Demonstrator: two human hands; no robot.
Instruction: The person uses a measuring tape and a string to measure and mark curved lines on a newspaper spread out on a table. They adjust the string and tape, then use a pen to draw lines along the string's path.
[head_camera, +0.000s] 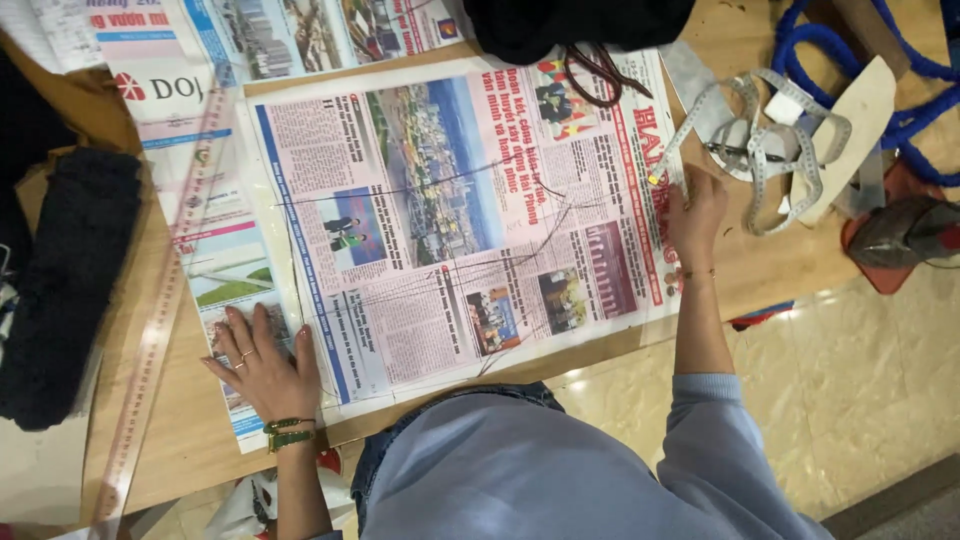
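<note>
A large sheet of newspaper (460, 220) is spread flat on a wooden bench (190, 440), with dark pencil lines drawn across its print. The sheet is overlapped at its left edge by other newspaper pages (215, 250) lying beneath it.

The left hand (262, 368) is laid palm down, fingers spread, on the lower left corner of the papers; nothing is grasped, so its grip is released and only pressing. Rings are worn on two fingers and a green watch (290, 433) is seen at the wrist.

The right hand (697, 213) is set at the right edge of the newspaper, fingers curled onto the paper's margin. Whether the edge is pinched or merely touched cannot be told, as the fingertips are turned away from the camera.

A clear long ruler (160, 310) is laid along the bench to the left of the papers, beside a dark folded cloth (65, 285). Just beyond the right hand a grey measuring tape (770, 150) is coiled loosely, near a pale curved ruler (850, 125) and a blue cord (820, 50). An iron (910, 232) is seen at the far right.
</note>
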